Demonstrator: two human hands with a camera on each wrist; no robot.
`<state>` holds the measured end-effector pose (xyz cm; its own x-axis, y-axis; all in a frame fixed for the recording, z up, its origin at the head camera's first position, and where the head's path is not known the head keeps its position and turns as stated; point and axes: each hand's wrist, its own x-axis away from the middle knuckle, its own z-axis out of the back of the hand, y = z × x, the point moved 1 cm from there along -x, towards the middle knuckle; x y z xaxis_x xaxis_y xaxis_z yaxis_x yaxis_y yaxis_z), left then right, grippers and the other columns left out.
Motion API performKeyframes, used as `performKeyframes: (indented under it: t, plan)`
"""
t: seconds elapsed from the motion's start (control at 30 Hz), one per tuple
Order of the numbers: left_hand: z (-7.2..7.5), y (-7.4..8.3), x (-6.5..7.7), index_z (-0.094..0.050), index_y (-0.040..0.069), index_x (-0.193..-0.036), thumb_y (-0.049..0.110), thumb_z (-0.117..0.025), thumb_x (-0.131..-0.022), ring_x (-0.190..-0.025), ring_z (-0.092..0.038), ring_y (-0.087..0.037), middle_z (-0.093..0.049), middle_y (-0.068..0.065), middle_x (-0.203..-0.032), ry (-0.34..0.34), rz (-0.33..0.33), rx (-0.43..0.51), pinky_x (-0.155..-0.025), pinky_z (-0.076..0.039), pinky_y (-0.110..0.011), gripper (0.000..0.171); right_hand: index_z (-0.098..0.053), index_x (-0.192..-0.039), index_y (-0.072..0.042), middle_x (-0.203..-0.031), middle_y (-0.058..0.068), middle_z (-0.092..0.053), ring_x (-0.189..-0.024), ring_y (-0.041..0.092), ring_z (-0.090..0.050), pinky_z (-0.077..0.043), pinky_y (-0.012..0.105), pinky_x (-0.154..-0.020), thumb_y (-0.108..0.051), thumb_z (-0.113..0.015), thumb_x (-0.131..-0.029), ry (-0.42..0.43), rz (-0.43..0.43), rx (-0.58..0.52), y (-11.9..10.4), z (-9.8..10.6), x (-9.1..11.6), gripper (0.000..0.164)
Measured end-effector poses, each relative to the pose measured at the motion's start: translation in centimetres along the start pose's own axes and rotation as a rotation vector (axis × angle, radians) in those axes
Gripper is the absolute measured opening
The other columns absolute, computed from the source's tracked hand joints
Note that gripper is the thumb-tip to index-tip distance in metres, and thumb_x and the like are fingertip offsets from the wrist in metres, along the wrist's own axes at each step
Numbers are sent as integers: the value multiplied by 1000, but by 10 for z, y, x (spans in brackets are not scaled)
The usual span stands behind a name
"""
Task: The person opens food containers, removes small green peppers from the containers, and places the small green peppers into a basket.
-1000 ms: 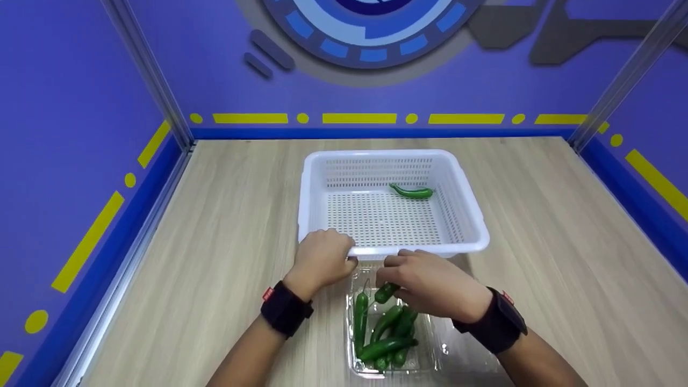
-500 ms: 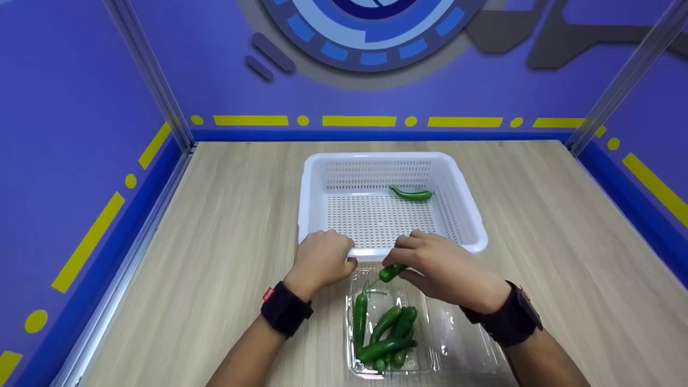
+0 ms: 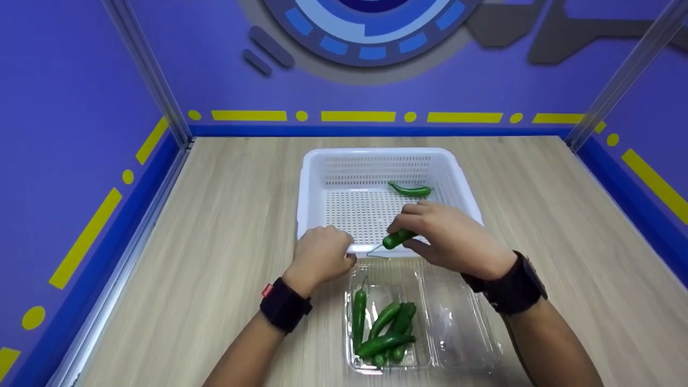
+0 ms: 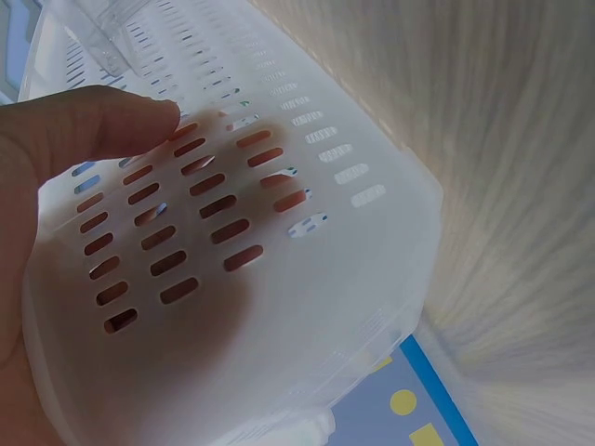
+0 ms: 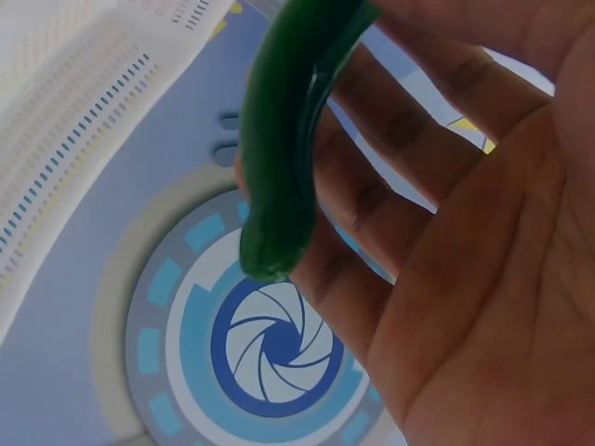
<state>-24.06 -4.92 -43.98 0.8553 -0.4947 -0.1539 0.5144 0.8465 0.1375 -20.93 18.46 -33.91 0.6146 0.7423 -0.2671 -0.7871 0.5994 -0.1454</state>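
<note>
My left hand (image 3: 321, 257) grips the near rim of the white slotted basket (image 3: 306, 188); in the left wrist view its thumb (image 4: 139, 125) presses on the outside of the slotted wall. Over that same rim, farther right, my right hand (image 3: 451, 242) pinches a green chili pepper (image 3: 398, 238) between thumb and fingers, its thin stem hanging to the left. Close up in the right wrist view, the held pepper (image 5: 288, 139) is smooth and curved. One pepper (image 3: 411, 190) lies at the back right inside the basket.
A clear plastic box (image 3: 427, 322) stands just in front of the basket, with several green peppers (image 3: 384, 344) in it. Its transparent lid (image 3: 465, 333) lies folded out to the right. Blue panels (image 3: 365, 97) border the wooden table (image 3: 231, 215) at the back and sides.
My right hand has lifted the pepper from the clear box and carried it forward to above the basket's near rim. The left hand has stayed on the rim.
</note>
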Motion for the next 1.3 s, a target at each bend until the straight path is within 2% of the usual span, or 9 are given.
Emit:
performKeyframes:
  t: [0.3, 0.53, 0.93, 1.13, 1.3]
  plan:
    - [1, 0, 1, -49, 19, -58, 29, -71, -82, -52, -49, -17, -46, 7, -56, 22, 2, -10, -51, -46, -39, 34, -72, -103, -20, -100, -7, -68, -96, 12, -65, -53, 34, -87, -6, -77, -87, -25, -22, -12, 9, 9, -13, 22]
    - [0, -1, 0, -50, 19, -58, 29, -70, -83, -52, -49, -16, -46, 6, -55, 24, -3, -23, -51, -47, -38, 33, -73, -103, -16, -100, -3, -71, -93, 13, -68, -56, 35, -81, -4, -78, -85, -5, -45, -69, 29, 8, -23, 22]
    - [1, -1, 1, -55, 17, -61, 30, -69, -84, -53, -51, -17, -52, 5, -57, 11, -8, -31, -52, -48, -37, 29, -73, -106, -14, -103, -1, -72, -93, 16, -69, -57, 36, -82, -7, -78, -86, -16, -116, -86, 60, -3, -33, 22]
    - [2, -1, 0, -59, 17, -63, 28, -70, -84, -52, -49, -15, -49, 6, -57, 14, -13, -18, -51, -48, -36, 26, -72, -103, -10, -98, 2, -73, -86, 19, -69, -57, 39, -77, -5, -77, -85, -11, -134, -79, 75, -11, -39, 19]
    - [1, -1, 1, -61, 17, -65, 28, -70, -84, -52, -48, -15, -50, 6, -57, 4, -12, -11, -50, -47, -35, 24, -72, -102, -11, -93, 3, -74, -82, 19, -69, -56, 39, -75, -5, -77, -84, -28, -201, -70, 91, -21, -45, 20]
